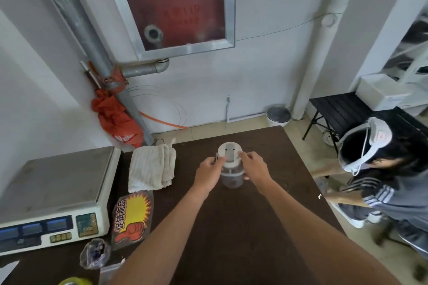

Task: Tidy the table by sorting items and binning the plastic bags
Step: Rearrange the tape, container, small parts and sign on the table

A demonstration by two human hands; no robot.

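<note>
At the left of the dark brown worktop (243,233) you have a white weighing scale (53,192), with its steel plate on top and its blue display turned to you. Just beside its near right corner lies a crumpled clear plastic bag (95,253), well apart from both your hands; something dark is inside it, but I cannot tell what. Right of the scale a flat sign (132,217) lies on the worktop, with red characters, a yellow burst and a red thumb. Just beyond its far end sits a folded off-white towel (151,166).

In the middle, toward the far side, is the bottle (231,179): clear body, white lid with a grey flap, held upright. Your left hand (208,170) has its grip closed on the left side of the lid, the fingers curled in against it. Your right hand (256,170) has its grip closed on the right side of the lid, with the fingertips on the rim. I cannot tell whether the base of the bottle rests on the worktop or hangs a little above it.

On the floor beyond the far edge stands a small round bin (278,115). At the right a second person (382,194) crouches beside the worktop, in grey striped clothes, and behind this person is a black slatted folding table (335,111).
</note>
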